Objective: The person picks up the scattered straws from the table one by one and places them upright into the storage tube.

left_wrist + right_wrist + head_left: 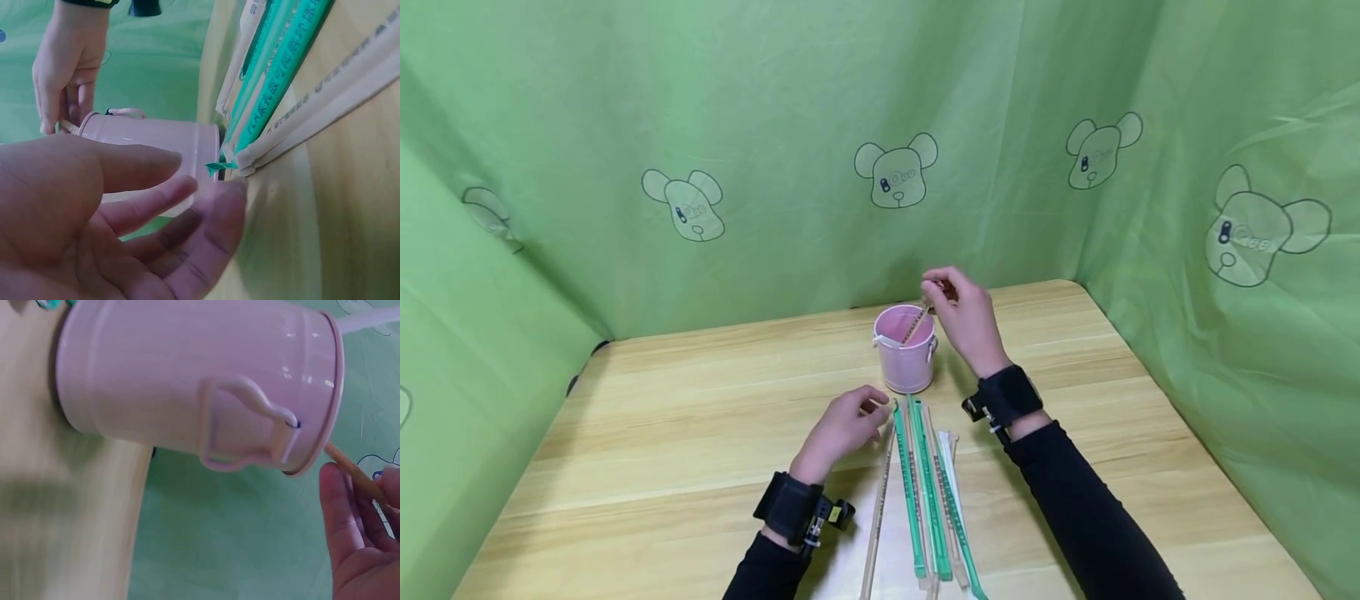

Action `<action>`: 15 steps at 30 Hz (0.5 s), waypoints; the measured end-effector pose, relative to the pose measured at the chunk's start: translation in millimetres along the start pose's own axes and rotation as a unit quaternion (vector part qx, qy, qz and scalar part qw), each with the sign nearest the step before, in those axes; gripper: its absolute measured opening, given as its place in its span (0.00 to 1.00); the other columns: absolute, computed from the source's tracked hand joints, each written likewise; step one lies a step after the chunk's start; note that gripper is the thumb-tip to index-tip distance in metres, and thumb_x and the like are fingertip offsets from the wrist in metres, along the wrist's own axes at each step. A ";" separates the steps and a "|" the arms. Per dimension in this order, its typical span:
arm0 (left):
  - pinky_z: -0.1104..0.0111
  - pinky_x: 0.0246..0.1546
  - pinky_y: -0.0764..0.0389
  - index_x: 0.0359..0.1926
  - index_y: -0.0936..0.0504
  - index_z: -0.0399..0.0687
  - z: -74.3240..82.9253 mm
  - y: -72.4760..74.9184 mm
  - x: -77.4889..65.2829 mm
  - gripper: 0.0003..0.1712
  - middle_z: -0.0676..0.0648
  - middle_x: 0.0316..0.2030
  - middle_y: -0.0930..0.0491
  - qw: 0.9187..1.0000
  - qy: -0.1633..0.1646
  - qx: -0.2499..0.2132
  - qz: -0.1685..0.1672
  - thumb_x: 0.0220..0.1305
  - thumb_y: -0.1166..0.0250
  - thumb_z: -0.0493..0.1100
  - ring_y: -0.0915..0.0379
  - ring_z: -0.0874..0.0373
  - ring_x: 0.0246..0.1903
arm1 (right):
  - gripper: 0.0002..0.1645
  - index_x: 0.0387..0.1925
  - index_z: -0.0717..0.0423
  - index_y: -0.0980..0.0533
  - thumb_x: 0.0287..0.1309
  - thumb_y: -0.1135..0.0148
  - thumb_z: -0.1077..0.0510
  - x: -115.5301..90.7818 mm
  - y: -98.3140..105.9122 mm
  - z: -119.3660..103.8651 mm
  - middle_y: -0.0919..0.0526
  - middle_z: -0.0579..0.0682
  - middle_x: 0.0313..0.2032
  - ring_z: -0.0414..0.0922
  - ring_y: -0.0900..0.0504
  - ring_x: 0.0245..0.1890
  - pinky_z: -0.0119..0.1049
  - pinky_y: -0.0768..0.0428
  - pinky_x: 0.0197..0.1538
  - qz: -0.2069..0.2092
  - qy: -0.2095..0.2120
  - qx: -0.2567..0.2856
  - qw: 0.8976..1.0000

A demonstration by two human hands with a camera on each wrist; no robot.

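Observation:
A pink bucket [907, 367] stands upright toward the back of the table. Over its rim, my right hand [966, 321] pinches a brown paper-wrapped straw [916, 325] by its upper part, the lower part slanting inside the bucket. The right wrist view shows this straw [350, 467] between thumb and fingers. My left hand [846, 425] hovers left of a row of wrapped straws, fingers loosely bent and holding nothing. Its fingertips are close to the end of a brown straw [880, 508]; contact is unclear. Beside that straw lie several green straws [925, 483] and more brown ones.
A white wrapped straw [951, 467] lies at the right of the row. A pale strip [889, 341] crosses the bucket's rim. Green cloth [790, 167] with mouse-like drawings hangs behind the wooden table [685, 433] and along its sides.

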State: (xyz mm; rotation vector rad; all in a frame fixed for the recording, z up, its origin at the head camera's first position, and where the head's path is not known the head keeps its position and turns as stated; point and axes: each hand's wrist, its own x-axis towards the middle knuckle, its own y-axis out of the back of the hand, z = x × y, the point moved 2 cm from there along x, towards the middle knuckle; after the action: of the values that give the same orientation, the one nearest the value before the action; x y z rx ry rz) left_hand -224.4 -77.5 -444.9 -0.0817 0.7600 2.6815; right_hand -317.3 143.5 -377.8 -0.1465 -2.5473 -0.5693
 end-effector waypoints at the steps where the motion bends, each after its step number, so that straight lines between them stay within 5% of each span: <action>1: 0.58 0.37 0.14 0.58 0.19 0.35 -0.2 0.0 -0.1 0.16 0.40 0.43 0.17 1.000 0.002 0.007 -0.001 0.79 0.38 0.42 0.17 0.47 0.35 | 0.22 0.66 0.58 0.23 0.77 0.36 0.53 -3.6 0.1 1.1 0.13 0.55 0.48 0.49 0.16 0.43 0.43 0.15 0.46 -0.006 -0.008 0.002 1.000; 7: 0.60 0.36 0.19 0.56 0.19 0.36 -0.7 -1.4 -1.1 0.17 0.44 0.37 0.18 0.998 0.008 0.064 0.006 0.76 0.33 0.44 0.21 0.52 0.35 | 0.45 0.84 0.42 0.47 0.77 0.39 0.40 -27.8 9.7 9.3 0.25 0.57 0.69 0.57 0.18 0.54 0.57 0.15 0.53 -0.020 -0.066 0.019 0.997; 15: 0.55 0.43 0.18 0.56 0.18 0.35 -3.9 -8.9 -0.6 0.23 0.45 0.39 0.19 0.995 0.021 0.098 0.015 0.68 0.24 0.45 0.24 0.51 0.38 | 0.44 0.86 0.43 0.56 0.82 0.51 0.37 -44.4 24.0 20.3 0.31 0.61 0.71 0.60 0.15 0.53 0.57 0.15 0.52 -0.002 -0.077 0.044 0.996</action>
State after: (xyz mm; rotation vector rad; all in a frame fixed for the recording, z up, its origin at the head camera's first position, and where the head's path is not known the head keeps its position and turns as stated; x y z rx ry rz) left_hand -220.9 -72.7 -452.6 -0.0790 1.0422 2.6243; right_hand -283.6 174.2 -407.5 -0.1590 -2.7176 -0.4629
